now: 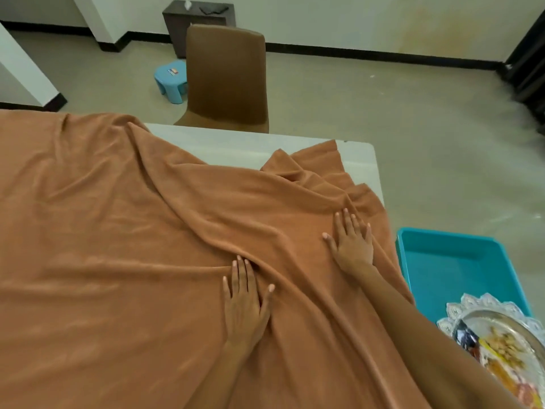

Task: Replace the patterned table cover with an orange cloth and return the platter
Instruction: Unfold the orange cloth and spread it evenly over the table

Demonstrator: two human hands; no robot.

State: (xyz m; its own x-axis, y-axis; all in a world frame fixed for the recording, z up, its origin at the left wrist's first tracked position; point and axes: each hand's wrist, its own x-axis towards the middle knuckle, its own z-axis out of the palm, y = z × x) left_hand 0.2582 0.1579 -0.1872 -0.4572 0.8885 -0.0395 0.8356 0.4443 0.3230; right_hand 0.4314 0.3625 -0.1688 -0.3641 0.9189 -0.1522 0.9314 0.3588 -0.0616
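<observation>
An orange cloth (112, 231) lies rumpled over most of the white table (233, 146), with long folds running toward the far right corner, where part of the tabletop shows bare. My left hand (244, 305) presses flat on the cloth near the middle, fingers straight. My right hand (352, 243) presses flat on the cloth closer to the table's right edge. A silver platter (495, 335) with a scalloped rim holds packets and snacks at the lower right, off the table. No patterned cover is in view.
A teal plastic bin (454, 267) sits on the floor right of the table, partly under the platter. A brown chair (227, 78) stands at the table's far side. A small blue stool (172, 81) and a dark cabinet (194, 19) are behind it.
</observation>
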